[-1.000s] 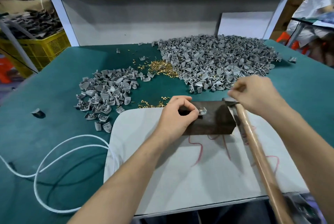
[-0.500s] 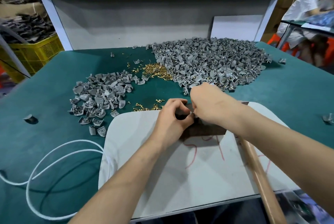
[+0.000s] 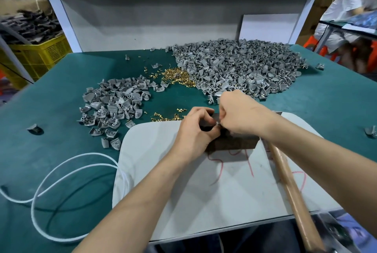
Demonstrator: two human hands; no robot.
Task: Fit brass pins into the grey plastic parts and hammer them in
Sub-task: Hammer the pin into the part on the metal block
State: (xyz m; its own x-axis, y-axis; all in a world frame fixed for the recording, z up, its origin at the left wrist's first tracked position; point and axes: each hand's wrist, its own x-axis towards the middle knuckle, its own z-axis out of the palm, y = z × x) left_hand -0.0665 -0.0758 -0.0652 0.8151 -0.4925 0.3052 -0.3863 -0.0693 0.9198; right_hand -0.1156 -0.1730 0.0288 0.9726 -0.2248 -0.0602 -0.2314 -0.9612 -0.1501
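Now: both hands meet over the dark block (image 3: 234, 143), which sits at the far edge of the white board (image 3: 183, 201). Left hand (image 3: 192, 130): fingers curled, pinching a single grey part (image 3: 217, 123) on the block's top. Right hand (image 3: 242, 116): fingers bunched narrow on the same part from the right. Any pin between them is too small and too covered to make out. Hammer (image 3: 289, 187) lies unheld, its handle running near-right across the board and past its near edge, the head end covered by the right forearm.

Stock: large heap of grey parts (image 3: 240, 69) far right, smaller heap (image 3: 114, 107) left. Brass pins (image 3: 177, 76) are piled between them, with a loose scatter just beyond the board's far edge.

Risks, as judged:
- Pin seated crooked or shallow. The fit happens behind two sets of fingertips, and a tilted pin would bend or skate under the blow.
- Part shifts when the right hand lets go to take the hammer. Only the left pinch would keep it on the block.
- Left fingertips sit right at the strike point, so a glancing blow lands on them.
- Handle overhangs the near edge of the surface (image 3: 326, 99). A hasty reach could tip it off.
- A dropped pin vanishes into the scatter.
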